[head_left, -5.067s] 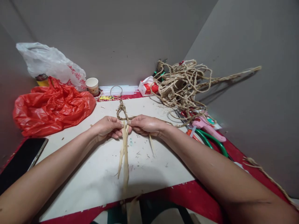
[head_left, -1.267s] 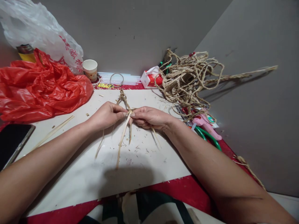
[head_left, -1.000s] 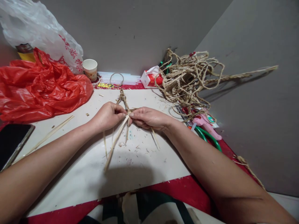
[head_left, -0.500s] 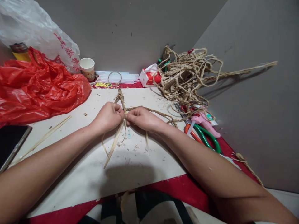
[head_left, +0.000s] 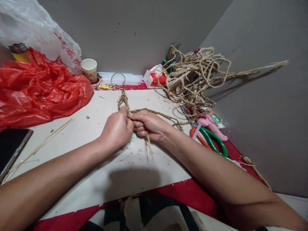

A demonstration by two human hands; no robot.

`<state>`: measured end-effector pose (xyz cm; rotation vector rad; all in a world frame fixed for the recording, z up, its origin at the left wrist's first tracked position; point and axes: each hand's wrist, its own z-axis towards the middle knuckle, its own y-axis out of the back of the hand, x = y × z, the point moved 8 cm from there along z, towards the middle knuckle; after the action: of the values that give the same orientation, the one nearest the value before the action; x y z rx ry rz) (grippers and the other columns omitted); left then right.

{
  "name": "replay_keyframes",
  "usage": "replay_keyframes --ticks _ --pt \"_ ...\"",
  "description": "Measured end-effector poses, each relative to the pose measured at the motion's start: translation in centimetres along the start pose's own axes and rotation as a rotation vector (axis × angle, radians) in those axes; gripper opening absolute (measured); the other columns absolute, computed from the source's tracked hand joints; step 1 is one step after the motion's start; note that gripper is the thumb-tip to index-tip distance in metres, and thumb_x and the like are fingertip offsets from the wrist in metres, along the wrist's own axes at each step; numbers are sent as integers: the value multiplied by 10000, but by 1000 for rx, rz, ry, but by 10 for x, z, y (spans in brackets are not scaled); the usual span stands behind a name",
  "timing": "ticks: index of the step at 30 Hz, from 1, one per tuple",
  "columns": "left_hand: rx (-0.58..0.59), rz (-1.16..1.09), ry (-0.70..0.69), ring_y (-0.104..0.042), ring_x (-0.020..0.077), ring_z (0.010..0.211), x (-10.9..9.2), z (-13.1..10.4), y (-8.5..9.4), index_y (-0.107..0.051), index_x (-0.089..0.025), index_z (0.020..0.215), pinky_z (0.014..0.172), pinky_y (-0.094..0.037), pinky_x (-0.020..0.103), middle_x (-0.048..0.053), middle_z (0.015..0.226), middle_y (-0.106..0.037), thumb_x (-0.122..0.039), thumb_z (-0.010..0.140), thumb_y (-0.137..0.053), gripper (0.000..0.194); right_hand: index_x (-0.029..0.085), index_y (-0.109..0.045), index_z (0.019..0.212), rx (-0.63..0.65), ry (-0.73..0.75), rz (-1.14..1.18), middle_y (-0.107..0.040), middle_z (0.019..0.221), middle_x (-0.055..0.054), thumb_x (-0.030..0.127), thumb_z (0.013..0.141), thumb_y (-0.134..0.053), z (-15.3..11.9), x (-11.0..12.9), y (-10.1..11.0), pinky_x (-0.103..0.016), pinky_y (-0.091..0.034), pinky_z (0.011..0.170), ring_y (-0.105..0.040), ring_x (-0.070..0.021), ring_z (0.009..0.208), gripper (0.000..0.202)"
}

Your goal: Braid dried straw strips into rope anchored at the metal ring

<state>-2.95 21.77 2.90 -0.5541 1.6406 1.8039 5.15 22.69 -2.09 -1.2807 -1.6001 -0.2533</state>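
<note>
My left hand (head_left: 119, 126) and my right hand (head_left: 150, 124) meet over the white board, both closed on a braided straw cord. The cord's looped end (head_left: 123, 98) rises beyond my fingers, and another length of braided cord (head_left: 158, 114) runs off to the right toward a tangled heap. My left thumb and index finger pinch near the base of the loop. My right thumb presses close beside them, its other fingers curled. Pale straw strands (head_left: 149, 146) hang out below my right hand. The exact grip point is hidden between the fingers.
A heap of braided cord (head_left: 192, 75) lies back right, above green-handled scissors (head_left: 216, 141) and a pink glue gun (head_left: 211, 125). A red plastic bag (head_left: 43, 93), a paper cup (head_left: 89, 69) and a phone (head_left: 14, 147) are at left. A tissue pack (head_left: 154, 77) stands at the back.
My left hand has turned over and moved slightly right and down, knuckles now up. The pale strands that hung between the hands now come out below the right hand.
</note>
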Motion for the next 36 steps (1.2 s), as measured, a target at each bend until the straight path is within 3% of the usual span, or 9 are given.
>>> replay_keyframes --ticks 8,13,15,18,20,22,25,31,36 --pt "133 1 -11 -469 150 564 -7 -9 -5 -573 -152 934 557 -300 270 24 626 -561 -188 767 -488 191 166 -383 584 -108 41 6 -232 421 103 133 754 -543 -2 0 7 -119 -106 308 -104 -15 363 235" --pt "-42 -187 34 -513 145 656 6 9 26 -636 -142 811 630 -385 262 32 719 -623 -266 752 -504 190 121 -517 700 -25 -15 2 -243 440 108 152 781 -557 -2 4 9 -119 -107 318 -113 -13 366 96" --pt "40 -378 97 -534 142 669 15 16 17 -629 -135 815 642 -416 261 39 738 -632 -247 731 -517 180 110 -535 727 17 -37 -14 -238 446 108 159 798 -547 -2 5 9 -116 -115 319 -108 -13 372 87" --pt "313 -748 256 -543 124 588 20 16 -15 -586 -136 766 570 -437 254 49 681 -602 -205 745 -491 119 113 -519 698 65 -51 -53 -229 446 106 176 804 -548 -1 7 10 -114 -122 314 -103 -13 373 127" --pt "442 -880 347 -459 86 463 18 11 -29 -543 -148 696 453 -374 228 31 607 -544 -192 760 -486 96 118 -505 678 86 -64 -94 -222 443 106 186 798 -555 0 7 11 -117 -115 312 -98 -13 373 147" --pt "489 -878 393 -306 51 375 19 8 -33 -503 -163 635 366 -228 210 -11 521 -445 -186 754 -507 122 127 -496 671 96 -75 -146 -225 442 107 192 790 -563 0 7 12 -121 -105 318 -99 -14 371 151" --pt "474 -758 378 -203 43 361 23 10 -29 -457 -174 569 360 -104 225 -45 466 -329 -171 724 -523 168 135 -513 680 82 -51 -296 -250 432 104 243 780 -590 2 8 17 -146 -97 327 -120 -20 360 166" --pt "472 -547 344 -225 51 352 31 15 -29 -496 -175 552 359 -121 243 -40 450 -333 -243 739 -524 201 118 -556 659 0 207 -881 -380 508 57 316 782 -591 -1 26 19 -196 -182 421 -250 -36 439 236" --pt "495 -603 358 -207 51 323 31 14 -33 -443 -191 495 363 -110 249 -53 401 -304 -257 746 -571 289 136 -486 602 -121 302 -1188 -408 558 38 289 820 -488 -9 37 11 -216 -247 515 -326 -63 524 266"
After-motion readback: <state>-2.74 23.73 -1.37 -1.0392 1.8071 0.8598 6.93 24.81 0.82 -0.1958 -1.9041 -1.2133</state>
